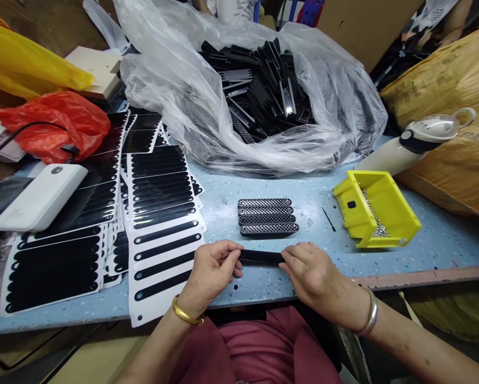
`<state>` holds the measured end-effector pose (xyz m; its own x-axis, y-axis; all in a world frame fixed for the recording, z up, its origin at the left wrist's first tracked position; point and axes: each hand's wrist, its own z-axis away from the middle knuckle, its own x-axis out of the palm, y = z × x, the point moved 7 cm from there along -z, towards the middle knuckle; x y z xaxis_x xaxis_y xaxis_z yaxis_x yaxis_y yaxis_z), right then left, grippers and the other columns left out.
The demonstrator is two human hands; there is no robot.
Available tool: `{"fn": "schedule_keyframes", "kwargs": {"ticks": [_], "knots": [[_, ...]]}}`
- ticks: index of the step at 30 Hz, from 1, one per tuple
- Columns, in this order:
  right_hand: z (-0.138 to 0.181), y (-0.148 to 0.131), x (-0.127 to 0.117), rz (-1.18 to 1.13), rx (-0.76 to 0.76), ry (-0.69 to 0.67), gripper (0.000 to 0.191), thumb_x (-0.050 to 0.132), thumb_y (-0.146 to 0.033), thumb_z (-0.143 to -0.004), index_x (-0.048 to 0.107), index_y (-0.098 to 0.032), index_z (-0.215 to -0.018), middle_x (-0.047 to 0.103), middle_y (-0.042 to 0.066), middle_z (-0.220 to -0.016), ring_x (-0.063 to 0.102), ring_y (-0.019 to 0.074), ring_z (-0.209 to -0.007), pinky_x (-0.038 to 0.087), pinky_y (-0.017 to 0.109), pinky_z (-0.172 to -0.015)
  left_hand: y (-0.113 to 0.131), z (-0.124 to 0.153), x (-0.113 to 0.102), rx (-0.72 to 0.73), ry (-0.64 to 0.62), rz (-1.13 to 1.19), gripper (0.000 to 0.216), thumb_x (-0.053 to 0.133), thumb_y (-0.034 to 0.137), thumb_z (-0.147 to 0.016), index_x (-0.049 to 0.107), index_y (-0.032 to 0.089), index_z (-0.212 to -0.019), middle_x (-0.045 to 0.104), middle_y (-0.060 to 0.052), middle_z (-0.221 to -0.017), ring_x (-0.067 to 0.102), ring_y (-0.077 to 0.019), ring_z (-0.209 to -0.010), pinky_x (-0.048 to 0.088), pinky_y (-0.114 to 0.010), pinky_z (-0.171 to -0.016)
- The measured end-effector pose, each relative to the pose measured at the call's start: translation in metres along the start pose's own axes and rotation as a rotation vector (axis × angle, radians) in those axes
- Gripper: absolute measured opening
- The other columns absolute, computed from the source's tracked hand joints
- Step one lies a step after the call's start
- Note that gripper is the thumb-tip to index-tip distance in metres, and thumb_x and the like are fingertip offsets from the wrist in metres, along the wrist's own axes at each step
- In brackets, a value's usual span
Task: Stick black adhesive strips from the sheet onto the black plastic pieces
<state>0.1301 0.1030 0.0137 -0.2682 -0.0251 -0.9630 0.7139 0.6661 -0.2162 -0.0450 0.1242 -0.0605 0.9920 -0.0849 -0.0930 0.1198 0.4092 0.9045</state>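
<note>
A narrow black strip-shaped piece (260,256) stretches between my two hands, just above the front of the blue speckled table. My left hand (217,264) pinches its left end between thumb and fingers. At its right end my right hand (309,272) closes over the piece with thumb and fingertips. Beyond my hands lie several black lattice-faced bars (268,217), side by side in a small block. Left of my left hand is a white backing sheet (165,261) with black rounded strip stickers, each with a hole at one end.
A clear plastic bag (199,112) full of black plastic parts (259,90) stands at the back. A yellow bin (407,213) with small metal pieces, a bottle (407,144) and a thin black stick (329,219) are right. A white power bank (41,197) and red bag (63,125) are left.
</note>
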Motion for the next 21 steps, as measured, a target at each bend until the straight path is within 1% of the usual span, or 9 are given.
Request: {"fn": "schedule_keyframes", "kwargs": {"ticks": [6,10,14,18,21], "knots": [[0.0,0.0,0.0,-0.009,0.008,0.005,0.021,0.044,-0.009,-0.093,0.063,-0.012,-0.085,0.058,0.009,-0.075,0.049,0.0215,-0.07,0.04,0.034,-0.063,0.006,0.0,0.002,0.001,-0.027,-0.009,0.023,0.064,0.034,-0.075,0.069,0.013,-0.079,0.063,-0.001,-0.051,0.063,-0.0131,-0.043,0.044,-0.017,-0.036],[0.0,0.003,0.001,-0.034,0.01,0.017,0.021,0.044,-0.01,-0.093,0.064,-0.012,-0.084,0.059,0.009,-0.074,0.051,0.0217,-0.07,0.043,0.035,-0.064,0.008,0.0,0.003,0.013,0.001,-0.031,0.019,0.066,0.032,-0.072,0.067,0.013,-0.073,0.06,0.001,-0.048,0.059,-0.0107,-0.039,0.042,-0.015,-0.034],[0.001,0.011,-0.001,-0.148,0.015,0.054,0.018,0.047,-0.013,-0.094,0.065,-0.011,-0.09,0.062,0.01,-0.077,0.056,0.0216,-0.075,0.049,0.035,-0.069,0.007,0.0,0.002,0.035,0.033,-0.055,0.019,0.066,0.033,-0.072,0.068,0.014,-0.073,0.059,0.002,-0.048,0.058,-0.0099,-0.038,0.041,-0.015,-0.035],[0.004,0.02,-0.002,-0.297,0.012,0.103,0.016,0.051,-0.017,-0.094,0.066,-0.011,-0.098,0.065,0.01,-0.08,0.058,0.0197,-0.075,0.052,0.033,-0.066,0.006,0.0,0.002,0.028,0.039,-0.065,0.021,0.066,0.035,-0.073,0.068,0.014,-0.072,0.06,0.001,-0.049,0.059,-0.0104,-0.04,0.042,-0.016,-0.036],[0.007,0.024,-0.003,-0.349,0.007,0.165,0.017,0.054,-0.017,-0.093,0.066,-0.01,-0.102,0.067,0.011,-0.083,0.061,0.0201,-0.077,0.053,0.034,-0.067,0.006,-0.002,0.002,0.023,0.036,-0.06,0.021,0.066,0.035,-0.072,0.067,0.014,-0.071,0.06,0.001,-0.049,0.059,-0.0106,-0.04,0.042,-0.016,-0.036]]}}
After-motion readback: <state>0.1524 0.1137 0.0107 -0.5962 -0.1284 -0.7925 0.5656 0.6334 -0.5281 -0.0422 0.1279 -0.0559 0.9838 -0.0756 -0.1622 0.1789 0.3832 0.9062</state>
